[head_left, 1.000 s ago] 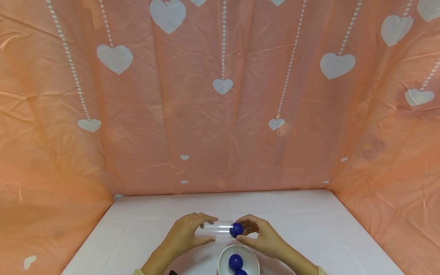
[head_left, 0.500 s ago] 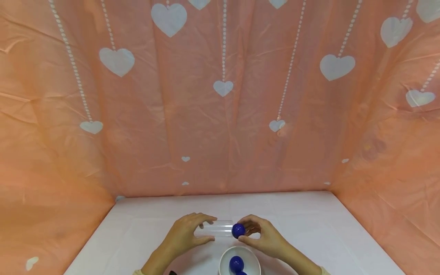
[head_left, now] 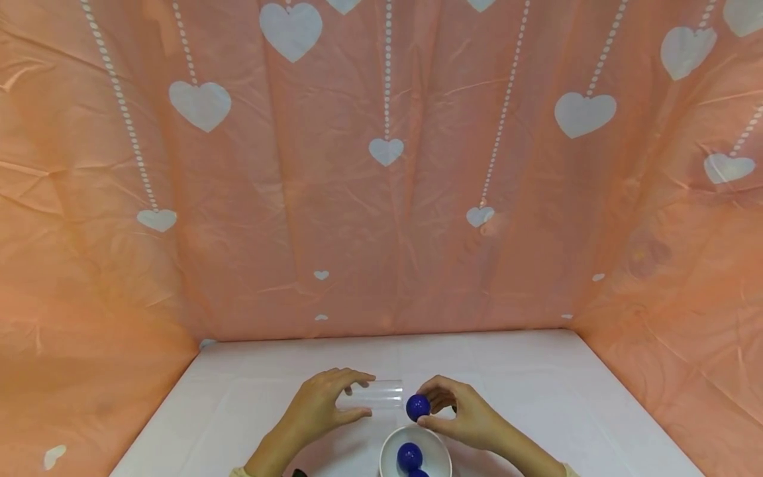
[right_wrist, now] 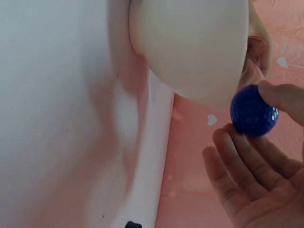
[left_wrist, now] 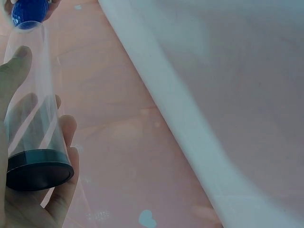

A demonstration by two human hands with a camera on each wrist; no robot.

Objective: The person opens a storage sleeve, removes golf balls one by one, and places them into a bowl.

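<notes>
My left hand [head_left: 322, 404] grips a clear plastic tube [head_left: 389, 395] lying sideways in the air, its mouth toward the right. A black cap [left_wrist: 40, 176] closes the tube's other end, plain in the left wrist view. The tube looks empty. My right hand [head_left: 467, 412] pinches a blue golf ball [head_left: 418, 407] between thumb and fingers. In the head view this ball is apart from the mouth, a little to its right and nearer me. Dimples show on the ball [right_wrist: 254, 111] in the right wrist view.
Below the hands stands a white bowl [head_left: 444, 457], cut off by the bottom edge, with two blue balls [head_left: 409, 456] in view inside. A white cloth [head_left: 256, 371] covers the table. Orange sheets with white hearts [head_left: 352, 252] hang at the back and sides.
The golf ball, first at the tube's mouth and partly seen through its wall, has moved right and toward me with my right hand. The left hand and tube have barely moved.
</notes>
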